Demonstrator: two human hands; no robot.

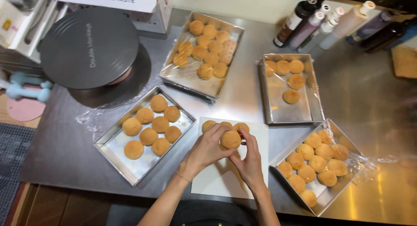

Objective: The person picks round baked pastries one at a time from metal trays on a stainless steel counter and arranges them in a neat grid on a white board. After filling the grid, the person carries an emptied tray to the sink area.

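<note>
Golden bun pinched between left hand and right hand, fingers closed around it, above white board; seemingly being split. Keep pressure light, thumbs even, avoid crushing crust.

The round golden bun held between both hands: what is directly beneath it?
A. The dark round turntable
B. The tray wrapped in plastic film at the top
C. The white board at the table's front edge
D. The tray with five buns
C: the left hand and right hand hold the bun over the white board, where a few more buns sit at its far edge.
</note>
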